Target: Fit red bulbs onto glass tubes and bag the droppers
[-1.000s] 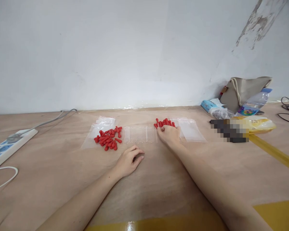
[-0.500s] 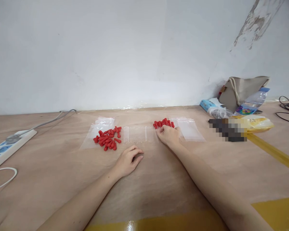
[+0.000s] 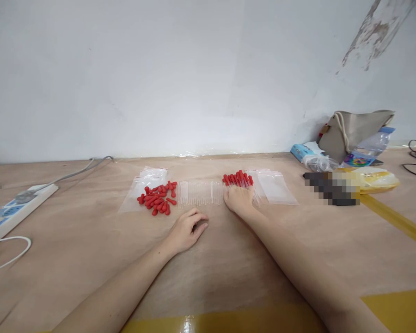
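Observation:
My left hand (image 3: 187,230) rests on the table, fingers loosely curved with a gap between thumb and forefinger, holding nothing. Ahead of it lies a row of clear glass dropper tubes (image 3: 199,193), side by side. Left of the row is a loose pile of red rubber dropper bulbs (image 3: 156,199). My right hand (image 3: 240,199) lies over the glass stems of several droppers with red bulbs (image 3: 239,177), whose bulbs point to the wall. The fingers of this hand curl downward and are mostly hidden, so its grip does not show.
Clear zip bags lie on the left (image 3: 135,189) and right (image 3: 277,187). A power strip (image 3: 38,199) with cables is at far left. Tissue pack (image 3: 301,151), grey bag (image 3: 360,132), plastic bottle (image 3: 374,145) and yellow package (image 3: 377,180) stand at right. A wall closes the back.
My right hand has turned from a thumb-and-finger pinch near the bulbs to lying back-up across the stems, slightly lower. My left hand stays put. The whole view has shifted slightly.

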A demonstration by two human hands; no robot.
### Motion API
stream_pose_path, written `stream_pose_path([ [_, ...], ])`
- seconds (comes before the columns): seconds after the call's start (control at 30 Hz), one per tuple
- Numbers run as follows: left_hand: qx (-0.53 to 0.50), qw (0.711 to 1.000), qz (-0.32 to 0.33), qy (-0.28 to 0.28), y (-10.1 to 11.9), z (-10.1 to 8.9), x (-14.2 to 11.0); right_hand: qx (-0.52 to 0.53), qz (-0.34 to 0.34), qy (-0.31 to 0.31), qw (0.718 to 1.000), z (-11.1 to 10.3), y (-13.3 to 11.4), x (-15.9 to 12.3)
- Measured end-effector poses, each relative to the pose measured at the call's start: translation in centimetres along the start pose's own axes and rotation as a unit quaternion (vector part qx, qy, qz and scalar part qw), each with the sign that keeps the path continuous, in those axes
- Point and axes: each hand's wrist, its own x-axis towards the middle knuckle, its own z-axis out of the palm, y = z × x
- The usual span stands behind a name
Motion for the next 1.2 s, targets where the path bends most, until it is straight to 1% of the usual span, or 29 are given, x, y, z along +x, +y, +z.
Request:
stream_pose_path([
  [0.07, 0.015, 1.000, 0.006, 0.002, -0.2, 0.0, 0.0, 0.013, 0.014, 0.024, 1.000, 0.1, 0.1, 0.0],
  [0.1, 0.038, 0.999, 0.011, 0.012, -0.3, -0.1, 0.1, 0.028, 0.020, 0.043, 0.998, 0.1, 0.3, 0.0],
  [0.17, 0.128, 0.990, 0.010, 0.053, -1.0, -0.7, 0.3, 0.077, 0.013, 0.085, 0.993, 0.0, 0.8, -0.1],
  [0.23, 0.252, 0.962, -0.012, 0.104, -2.0, -1.7, 0.5, 0.147, -0.029, 0.118, 0.982, -0.1, 1.3, -0.4],
  [0.27, 0.304, 0.945, -0.029, 0.119, -2.5, -2.3, 0.7, 0.181, -0.059, 0.131, 0.973, -0.1, 1.6, -0.8],
  [0.3, 0.343, 0.930, -0.044, 0.128, -3.0, -2.9, 0.8, 0.209, -0.093, 0.142, 0.963, -0.1, 1.9, -1.2],
  [0.37, 0.388, 0.911, -0.064, 0.128, -3.8, -3.9, 1.0, 0.241, -0.160, 0.160, 0.944, 0.1, 2.5, -2.2],
  [0.47, 0.407, 0.903, -0.081, 0.106, -4.6, -4.7, 0.9, 0.233, -0.239, 0.181, 0.925, 0.7, 3.3, -3.9],
  [0.53, 0.405, 0.905, -0.094, 0.088, -4.8, -4.7, 0.8, 0.218, -0.263, 0.186, 0.921, 1.1, 3.7, -4.8],
  [0.63, 0.393, 0.910, -0.109, 0.072, -5.3, -4.3, 0.7, 0.220, -0.256, 0.178, 0.925, 1.2, 3.9, -5.4],
  [0.73, 0.384, 0.913, -0.106, 0.087, -5.4, -4.3, 0.8, 0.234, -0.240, 0.164, 0.928, 0.9, 3.8, -5.5],
  [0.8, 0.366, 0.916, -0.104, 0.126, -5.0, -4.6, 1.0, 0.240, -0.238, 0.159, 0.928, 0.8, 3.7, -5.5],
  [0.87, 0.308, 0.931, -0.100, 0.172, -4.2, -4.8, 1.3, 0.240, -0.237, 0.158, 0.928, 0.7, 3.6, -5.6],
  [0.9, 0.258, 0.942, -0.096, 0.191, -3.7, -4.8, 1.4, 0.239, -0.237, 0.156, 0.929, 0.7, 3.6, -5.7],
  [0.97, 0.126, 0.964, -0.093, 0.215, -2.6, -4.4, 1.6, 0.235, -0.238, 0.152, 0.930, 0.6, 3.5, -5.8],
  [1.03, -0.017, 0.971, -0.104, 0.214, -1.7, -3.4, 1.5, 0.232, -0.243, 0.151, 0.930, 0.5, 3.5, -6.0],
  [1.1, -0.129, 0.967, -0.116, 0.187, -1.0, -2.0, 1.2, 0.230, -0.251, 0.153, 0.928, 0.4, 3.3, -6.1],
  [1.13, -0.160, 0.966, -0.115, 0.169, -0.7, -1.2, 1.0, 0.228, -0.258, 0.154, 0.926, 0.3, 3.3, -6.2],
  [1.2, -0.169, 0.969, -0.103, 0.149, -0.4, -0.1, 0.6, 0.223, -0.275, 0.151, 0.923, 0.2, 3.2, -6.3],
])
